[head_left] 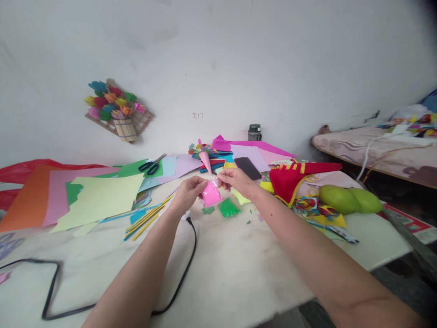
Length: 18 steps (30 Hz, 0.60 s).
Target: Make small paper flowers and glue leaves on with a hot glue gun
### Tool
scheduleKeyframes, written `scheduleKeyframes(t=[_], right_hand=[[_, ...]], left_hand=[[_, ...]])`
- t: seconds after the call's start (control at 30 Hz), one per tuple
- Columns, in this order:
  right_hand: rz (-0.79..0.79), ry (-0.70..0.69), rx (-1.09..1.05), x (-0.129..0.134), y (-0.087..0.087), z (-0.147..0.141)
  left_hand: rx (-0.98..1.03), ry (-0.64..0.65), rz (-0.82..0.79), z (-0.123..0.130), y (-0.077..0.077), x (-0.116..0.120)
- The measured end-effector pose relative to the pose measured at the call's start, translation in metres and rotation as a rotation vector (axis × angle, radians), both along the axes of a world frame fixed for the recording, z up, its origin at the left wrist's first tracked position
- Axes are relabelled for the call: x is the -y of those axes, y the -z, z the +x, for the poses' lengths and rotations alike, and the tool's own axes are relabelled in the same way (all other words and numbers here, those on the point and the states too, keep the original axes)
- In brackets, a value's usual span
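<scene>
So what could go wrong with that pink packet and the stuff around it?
The pink packet might rip suddenly between the left hand and right hand, and whatever is inside could spill near the green packet. Also, the black cable curves past the left forearm, which might snag it.
</scene>
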State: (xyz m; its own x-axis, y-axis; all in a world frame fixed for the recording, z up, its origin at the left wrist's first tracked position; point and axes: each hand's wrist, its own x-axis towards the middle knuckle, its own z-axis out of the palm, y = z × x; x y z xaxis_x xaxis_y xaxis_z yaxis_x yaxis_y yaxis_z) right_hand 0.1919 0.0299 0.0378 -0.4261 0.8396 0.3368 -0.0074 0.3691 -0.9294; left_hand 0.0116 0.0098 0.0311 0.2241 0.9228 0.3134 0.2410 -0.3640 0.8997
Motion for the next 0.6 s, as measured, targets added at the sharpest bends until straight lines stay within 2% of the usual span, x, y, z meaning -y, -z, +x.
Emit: scheduleKeyframes(t=[0.3,0.5,0.6], right_hand=[[-0.018,0.031,-0.022,-0.003,0.003,-0.002],[-0.112,-0.026,-0.207,-0.009,0.003,0.007],[-0.145,-0.003,-0.316,-0.012,0.001,0.012]], left_hand=[[0.033,0.001,-0.011,0.0,-0.001,0.0],[0.102,-0.045,-0.044,0.001,0.0,-0.002],[0.179,-0.058,-0.055,0.0,0.002,-0.005]])
